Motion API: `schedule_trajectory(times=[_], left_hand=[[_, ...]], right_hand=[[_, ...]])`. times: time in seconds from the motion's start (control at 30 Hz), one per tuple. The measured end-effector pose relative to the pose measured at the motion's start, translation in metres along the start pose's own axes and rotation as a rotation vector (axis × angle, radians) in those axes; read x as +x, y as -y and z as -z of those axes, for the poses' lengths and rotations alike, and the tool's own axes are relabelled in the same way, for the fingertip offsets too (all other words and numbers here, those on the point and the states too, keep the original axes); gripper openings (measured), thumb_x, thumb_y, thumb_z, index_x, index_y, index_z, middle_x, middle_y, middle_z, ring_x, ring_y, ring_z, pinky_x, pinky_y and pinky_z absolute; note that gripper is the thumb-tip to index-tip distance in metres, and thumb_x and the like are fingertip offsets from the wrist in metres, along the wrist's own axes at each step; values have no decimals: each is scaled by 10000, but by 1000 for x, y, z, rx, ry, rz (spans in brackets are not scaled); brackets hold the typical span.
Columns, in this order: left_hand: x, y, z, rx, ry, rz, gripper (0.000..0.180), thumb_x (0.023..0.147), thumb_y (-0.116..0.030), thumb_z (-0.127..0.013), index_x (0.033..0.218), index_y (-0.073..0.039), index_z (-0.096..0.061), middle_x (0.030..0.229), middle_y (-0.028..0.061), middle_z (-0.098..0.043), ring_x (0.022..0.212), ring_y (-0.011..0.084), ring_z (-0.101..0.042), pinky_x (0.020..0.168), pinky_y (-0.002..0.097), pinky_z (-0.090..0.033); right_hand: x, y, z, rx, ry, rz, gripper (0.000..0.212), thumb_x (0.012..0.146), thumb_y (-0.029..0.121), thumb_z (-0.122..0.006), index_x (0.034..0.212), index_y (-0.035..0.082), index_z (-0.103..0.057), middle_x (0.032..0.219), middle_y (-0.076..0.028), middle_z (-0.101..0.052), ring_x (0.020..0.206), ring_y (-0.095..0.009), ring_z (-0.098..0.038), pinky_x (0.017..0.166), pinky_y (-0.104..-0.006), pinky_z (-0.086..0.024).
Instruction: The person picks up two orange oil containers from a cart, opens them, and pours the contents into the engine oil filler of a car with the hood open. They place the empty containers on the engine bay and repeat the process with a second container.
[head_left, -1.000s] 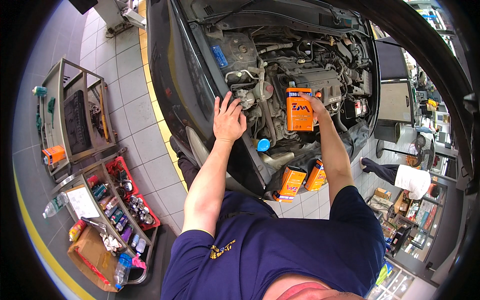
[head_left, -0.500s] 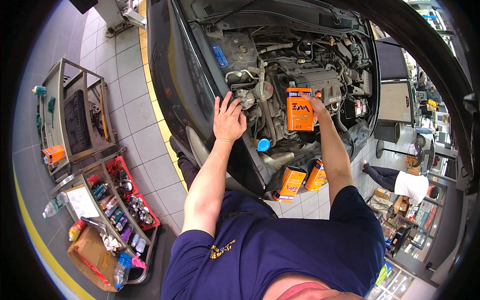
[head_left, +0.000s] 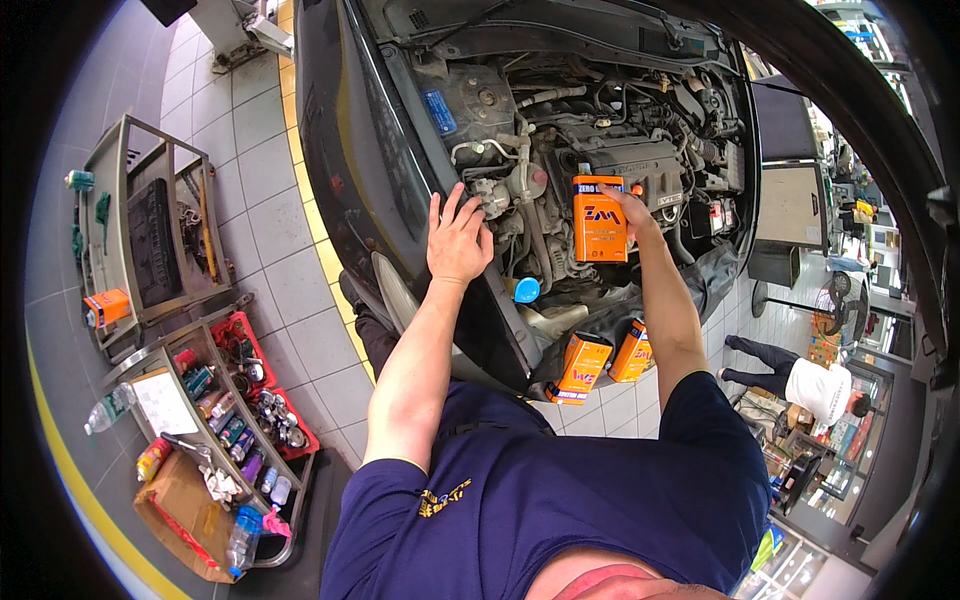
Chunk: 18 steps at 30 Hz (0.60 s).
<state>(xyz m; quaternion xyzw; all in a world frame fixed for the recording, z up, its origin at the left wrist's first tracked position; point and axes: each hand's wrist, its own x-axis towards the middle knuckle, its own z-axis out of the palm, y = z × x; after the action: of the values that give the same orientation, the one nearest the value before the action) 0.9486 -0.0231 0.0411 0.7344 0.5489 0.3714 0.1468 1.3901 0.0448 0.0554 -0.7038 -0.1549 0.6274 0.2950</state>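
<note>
An orange metal can (head_left: 600,235) with a dark blue band is held over the engine (head_left: 640,150) by my right hand (head_left: 628,208), which grips its right side near the banded end. Its small spout end points toward the engine; I cannot tell whether liquid flows. My left hand (head_left: 460,240) lies flat on the black fender edge (head_left: 425,190), fingers spread, holding nothing. Below it sits a reservoir's blue cap (head_left: 526,290). Two more orange cans, one left (head_left: 582,368) and one right (head_left: 632,352), stand at the car's front edge near my body.
On the left, a wheeled cart (head_left: 170,320) holds bottles, spray cans and red trays (head_left: 285,425) of metal parts. Another orange can (head_left: 107,308) rests on its far end. The raised hood (head_left: 850,90) arches at right. A person in a white shirt (head_left: 818,388) is further off at right.
My hands and the held can stay nearly still. The person in the white shirt at right has shifted, with both legs showing more plainly.
</note>
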Motion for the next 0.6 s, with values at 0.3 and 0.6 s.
schedule_trajectory(times=[0.3, 0.6], left_hand=[[0, 1, 0, 7, 8, 0, 223, 954, -172, -741, 1124, -79, -851, 1411, 25, -783, 1635, 303, -538, 1449, 612, -263], [0, 0, 0, 8, 6, 2, 214, 953, -169, -744, 1114, -82, -854, 1411, 23, -785, 1636, 300, -538, 1450, 608, -262]], right_hand=[[2, -1, 3, 42, 54, -14, 496, 1040, 369, -933, 1323, -14, -793, 1165, -130, -884, 927, -262, -870, 799, -458, -725], [2, 0, 1, -3, 7, -5, 533, 1023, 375, -947, 1326, -22, -761, 1149, -145, -879, 925, -273, -870, 806, -483, -732]])
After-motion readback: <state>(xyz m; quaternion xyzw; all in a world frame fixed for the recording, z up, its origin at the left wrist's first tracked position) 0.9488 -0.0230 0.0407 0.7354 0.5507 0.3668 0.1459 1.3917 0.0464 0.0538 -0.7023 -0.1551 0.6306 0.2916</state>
